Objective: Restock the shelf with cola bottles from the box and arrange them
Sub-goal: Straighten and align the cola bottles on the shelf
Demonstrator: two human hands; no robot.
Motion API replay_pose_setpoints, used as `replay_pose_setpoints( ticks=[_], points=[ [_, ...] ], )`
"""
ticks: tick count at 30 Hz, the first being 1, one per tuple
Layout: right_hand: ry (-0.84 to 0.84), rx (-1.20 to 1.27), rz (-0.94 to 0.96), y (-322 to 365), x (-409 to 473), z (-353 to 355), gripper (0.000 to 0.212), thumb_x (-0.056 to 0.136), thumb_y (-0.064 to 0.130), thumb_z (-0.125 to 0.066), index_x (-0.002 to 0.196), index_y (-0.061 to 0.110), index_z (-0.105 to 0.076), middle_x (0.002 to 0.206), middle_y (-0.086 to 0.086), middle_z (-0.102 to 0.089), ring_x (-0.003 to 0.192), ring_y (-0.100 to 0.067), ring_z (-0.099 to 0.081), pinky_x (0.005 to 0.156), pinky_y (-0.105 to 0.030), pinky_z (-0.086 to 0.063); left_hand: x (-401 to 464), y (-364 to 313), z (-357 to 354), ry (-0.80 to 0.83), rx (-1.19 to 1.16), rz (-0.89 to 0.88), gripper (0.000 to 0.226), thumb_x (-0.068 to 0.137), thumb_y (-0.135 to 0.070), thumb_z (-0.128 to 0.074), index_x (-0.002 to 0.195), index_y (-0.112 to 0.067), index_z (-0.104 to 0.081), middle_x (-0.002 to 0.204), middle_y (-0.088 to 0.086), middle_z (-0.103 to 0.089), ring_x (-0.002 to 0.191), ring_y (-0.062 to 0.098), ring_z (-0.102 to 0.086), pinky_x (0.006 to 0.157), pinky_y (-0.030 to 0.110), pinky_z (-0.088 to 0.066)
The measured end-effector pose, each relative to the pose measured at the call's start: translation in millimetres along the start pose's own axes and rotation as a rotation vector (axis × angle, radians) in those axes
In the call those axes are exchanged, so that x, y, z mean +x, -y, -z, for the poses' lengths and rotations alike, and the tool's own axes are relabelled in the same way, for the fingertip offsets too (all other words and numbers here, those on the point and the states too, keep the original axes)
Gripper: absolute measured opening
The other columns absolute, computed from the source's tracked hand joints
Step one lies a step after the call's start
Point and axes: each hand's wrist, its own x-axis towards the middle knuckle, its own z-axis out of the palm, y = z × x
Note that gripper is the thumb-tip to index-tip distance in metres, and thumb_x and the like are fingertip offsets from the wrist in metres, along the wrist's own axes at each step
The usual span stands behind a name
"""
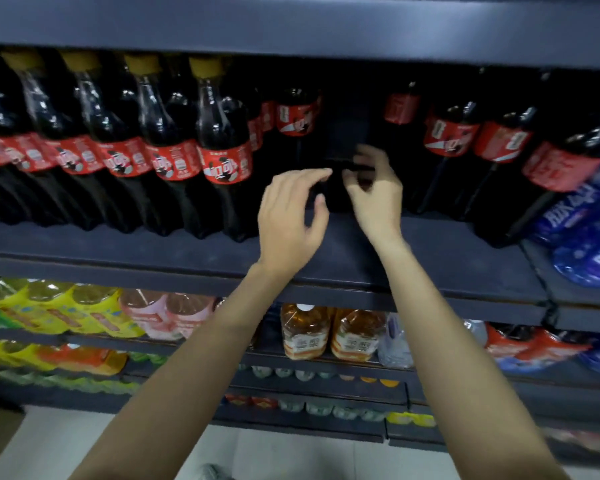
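Both hands reach into a gap in the cola row on the dark shelf point(326, 268). The left hand point(291, 216) hangs released, fingers loosely spread and holding nothing, just in front of the gap. The right hand point(374, 188) has its fingers curled near a dark bottle point(347, 140) standing deep in the gap; blur and shadow hide whether it grips it, so I cannot tell.

Left of the gap stands a front row of cola bottles point(222, 140) with yellow caps and red labels; the label print is too blurred to read. More cola bottles point(447, 140) stand right of the gap, also red-labelled. At the far right are blue packs point(582, 223) with white lettering, unreadable.

On the shelf below stand amber bottles point(305, 332) with pale labels, yellow bottles point(59, 306) and pink ones point(174, 313).
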Motion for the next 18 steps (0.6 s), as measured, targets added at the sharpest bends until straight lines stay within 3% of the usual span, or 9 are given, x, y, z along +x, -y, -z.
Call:
replay_pose_setpoints(
  ticks=[2, 4, 6, 8, 10, 12, 15, 18],
  points=[
    [-0.225, -0.095, 0.043, -7, -16, 41, 0.032, 0.086, 0.014, -0.057, 0.117, 0.013, -0.058, 0.105, 0.000, -0.066, 0.096, -0.017, -0.061, 0.087, -0.031, -0.049, 16, -7, -30, 0.146, -0.107, 0.175, 0.027, 0.087, -0.008, -0.058, 0.114, -0.007, -0.059, 0.104, 0.004, -0.062, 0.096, 0.018, -0.056, 0.084, 0.031, -0.047],
    [-0.459, -0.230, 0.076, -18, -30, 77, 0.027, 0.084, 0.013, -0.055, 0.109, 0.009, -0.061, 0.101, -0.004, -0.066, 0.097, -0.026, -0.059, 0.088, -0.023, -0.040, 32, -14, -62, 0.300, -0.278, 0.389, 0.043, 0.085, -0.012, -0.063, 0.126, -0.011, -0.051, 0.117, 0.002, -0.055, 0.101, 0.010, -0.053, 0.090, 0.030, -0.047],
    [-0.622, -0.333, 0.054, -30, -39, 108, 0.029, 0.081, 0.011, -0.058, 0.109, 0.004, -0.060, 0.106, -0.012, -0.062, 0.101, -0.033, -0.054, 0.090, -0.013, -0.028, 44, -22, -94, 0.424, -0.410, 0.486, 0.060, 0.082, -0.013, -0.069, 0.136, -0.013, -0.042, 0.130, 0.004, -0.049, 0.108, 0.009, -0.050, 0.097, 0.030, -0.045],
    [-0.709, -0.379, -0.018, -39, -39, 133, 0.044, 0.077, 0.012, -0.062, 0.118, 0.000, -0.054, 0.117, -0.020, -0.054, 0.108, -0.037, -0.048, 0.093, -0.015, -0.022, 50, -34, -125, 0.525, -0.470, 0.507, 0.078, 0.079, -0.014, -0.073, 0.144, -0.016, -0.030, 0.138, 0.008, -0.042, 0.118, 0.014, -0.047, 0.103, 0.031, -0.041],
    [-0.687, -0.374, -0.096, -50, -29, 152, 0.063, 0.074, 0.014, -0.065, 0.131, -0.002, -0.042, 0.131, -0.024, -0.043, 0.119, -0.038, -0.040, 0.098, -0.023, -0.023, 52, -47, -150, 0.521, -0.507, 0.543, 0.093, 0.075, -0.016, -0.077, 0.148, -0.015, -0.020, 0.145, 0.011, -0.035, 0.131, 0.021, -0.039, 0.110, 0.035, -0.035],
    [-0.554, -0.314, -0.121, -60, -17, 164, 0.079, 0.073, 0.015, -0.068, 0.139, -0.005, -0.029, 0.139, -0.026, -0.035, 0.129, -0.039, -0.035, 0.107, -0.031, -0.023, 51, -58, -171, 0.401, -0.510, 0.596, 0.098, 0.071, -0.018, -0.081, 0.148, -0.011, -0.020, 0.147, 0.012, -0.032, 0.135, 0.024, -0.034, 0.111, 0.035, -0.031],
    [-0.403, -0.245, -0.147, -65, 2, 170, 0.095, 0.073, 0.018, -0.075, 0.145, 0.002, -0.015, 0.148, -0.019, -0.029, 0.136, -0.029, -0.033, 0.107, -0.024, -0.025, 50, -67, -187, 0.220, -0.429, 0.670, 0.094, 0.066, -0.025, -0.084, 0.143, -0.013, -0.030, 0.141, 0.007, -0.042, 0.130, 0.022, -0.042, 0.103, 0.036, -0.040],
    [-0.401, -0.217, -0.237, -61, 10, 169, 0.098, 0.073, 0.019, -0.077, 0.147, 0.010, -0.013, 0.145, -0.014, -0.041, 0.130, -0.029, -0.043, 0.101, -0.026, -0.031, 50, -66, -185, 0.178, -0.374, 0.679, 0.088, 0.066, -0.029, -0.084, 0.139, -0.016, -0.038, 0.138, 0.001, -0.049, 0.126, 0.017, -0.048, 0.099, 0.034, -0.043]
  ],
)
